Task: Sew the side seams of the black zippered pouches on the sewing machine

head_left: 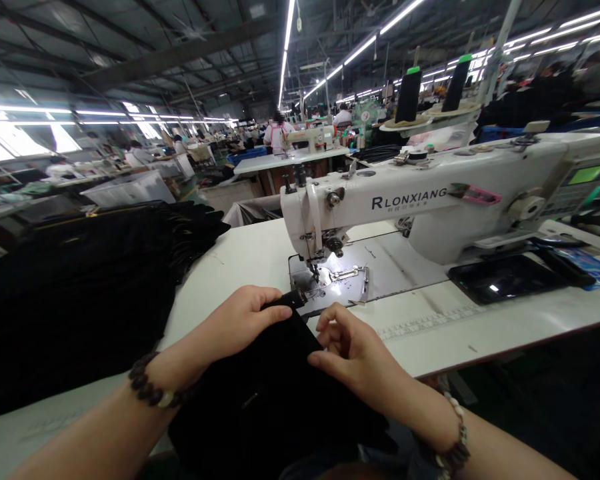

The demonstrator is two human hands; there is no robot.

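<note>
Black fabric (280, 387), perhaps a bag panel, hangs over the table's front edge toward my lap, with a small metallic mark on it. My left hand (245, 320) pinches its upper end, where a thick dark rolled piece (295, 299) sticks out toward the needle area. At the fabric's right edge is my right hand (350, 353), fingers curled and thumb over the cloth; the exact contact is partly hidden. Just beyond stands a white sewing machine (370, 193). Its presser foot (314, 270) is above the metal plate (380, 267), apart from the fabric.
A large stack of black pieces (80, 280) lies to the left. On the right of the white table (420, 347) are a dark phone-like device (510, 277) and a blue packet (593, 263). Pink-handled snips (480, 195) rest on the machine; thread cones (409, 97) stand behind.
</note>
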